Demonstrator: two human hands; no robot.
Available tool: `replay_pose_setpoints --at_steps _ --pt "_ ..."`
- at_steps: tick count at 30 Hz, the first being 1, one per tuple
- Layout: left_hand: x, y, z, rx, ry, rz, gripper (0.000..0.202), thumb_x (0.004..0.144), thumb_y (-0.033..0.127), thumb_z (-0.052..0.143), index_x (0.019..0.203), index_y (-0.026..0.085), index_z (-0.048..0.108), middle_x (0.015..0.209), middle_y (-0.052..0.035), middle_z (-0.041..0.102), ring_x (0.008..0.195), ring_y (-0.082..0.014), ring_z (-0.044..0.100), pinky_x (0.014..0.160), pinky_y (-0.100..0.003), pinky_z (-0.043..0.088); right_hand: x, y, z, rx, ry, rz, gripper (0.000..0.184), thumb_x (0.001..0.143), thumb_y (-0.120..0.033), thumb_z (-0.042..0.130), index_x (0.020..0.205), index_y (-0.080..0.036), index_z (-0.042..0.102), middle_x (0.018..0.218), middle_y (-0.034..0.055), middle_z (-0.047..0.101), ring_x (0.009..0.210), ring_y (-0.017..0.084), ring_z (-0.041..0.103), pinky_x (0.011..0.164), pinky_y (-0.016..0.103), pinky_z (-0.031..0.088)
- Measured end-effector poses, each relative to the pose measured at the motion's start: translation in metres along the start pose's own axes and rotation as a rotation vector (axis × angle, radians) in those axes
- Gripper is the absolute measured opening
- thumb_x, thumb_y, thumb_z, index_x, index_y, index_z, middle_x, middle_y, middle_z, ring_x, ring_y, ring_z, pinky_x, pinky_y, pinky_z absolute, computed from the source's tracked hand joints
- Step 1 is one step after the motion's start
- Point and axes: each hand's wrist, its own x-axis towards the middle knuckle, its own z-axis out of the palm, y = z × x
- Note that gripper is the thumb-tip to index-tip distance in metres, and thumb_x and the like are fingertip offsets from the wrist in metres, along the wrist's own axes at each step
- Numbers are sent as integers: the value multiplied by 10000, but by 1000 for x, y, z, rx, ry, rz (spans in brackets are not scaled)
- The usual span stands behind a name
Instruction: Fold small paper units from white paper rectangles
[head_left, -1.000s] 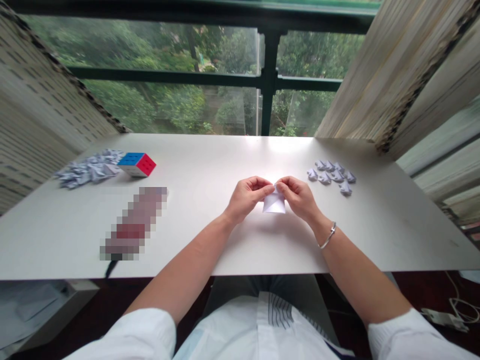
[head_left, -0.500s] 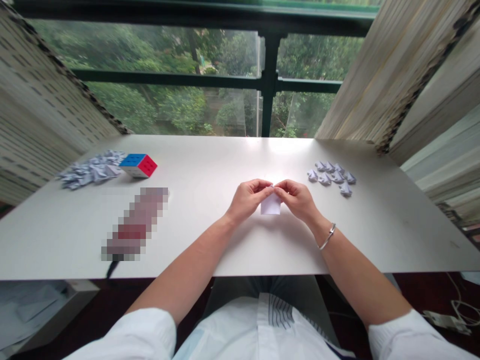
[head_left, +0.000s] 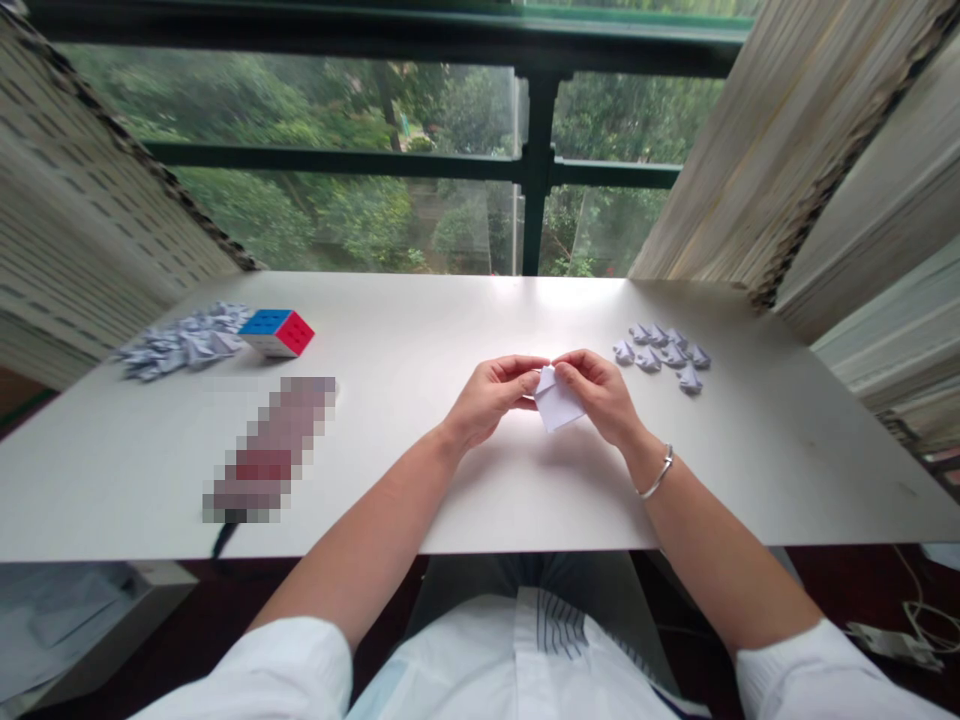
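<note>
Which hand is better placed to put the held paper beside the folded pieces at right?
Probably the right hand: it and the left hand both hold the white paper, but the right is nearer the folded pieces.

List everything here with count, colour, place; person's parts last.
table: 1, white, centre
paper: 1, white, above table
folded pieces: about 8, white, right
pile: 1, white, table's left
cube: 1, blue-red-white, beside pile
blurred item: 1, reddish, left
window: 1, green-framed, beyond table
trees: several, green, outside
curtains: 2+, cream, flanking window
sheets: uncounted, pale, lower left
cables: uncounted, white, lower right
trousers: 1, dark, bottom
shirt: 1, white, bottom
bracelet: 1, silver, right wrist
left hand: 1, bare, holding paper
right hand: 1, bare, holding paper
</note>
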Motion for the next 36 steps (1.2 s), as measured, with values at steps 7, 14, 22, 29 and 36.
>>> replay_pose_setpoints --at_steps 7,14,22,29,36 --pt "1 0 2 -79 54 6 352 661 276 824 973 145 726 874 -57 710 731 -138 645 667 -286 553 -1 0 0 47 -41 0 346 768 -524 718 882 -202 659 761 1 637 614 114 534 541 241 434" --pt "4 2 2 -132 163 71 230 662 268 802 802 143 670 731 -4 661 669 -115 633 656 -242 501 -3 0 3 -37 -116 -103 439 668 -444 825 998 -213 651 839 20 655 759 155 599 645 277 503" --pt "0 -3 4 139 117 157 383 620 289 848 941 150 692 846 -37 700 730 -135 648 673 -246 511 -1 6 0 -3 -44 -104 350 774 -476 728 1009 -224 671 834 21 679 741 160 614 656 294 507" --pt "2 -7 5 166 209 231 325 720 389 753 915 135 692 793 -32 697 659 -133 624 604 -264 531 0 6 1 -65 10 -113 517 764 -501 729 1190 -237 600 690 -34 579 588 122 523 546 259 451" --pt "8 -10 2 27 272 190 269 691 351 749 808 147 619 700 8 645 570 -102 580 544 -240 511 -1 3 7 -24 14 -77 363 756 -532 722 815 -206 573 659 -25 573 570 108 513 520 243 434"
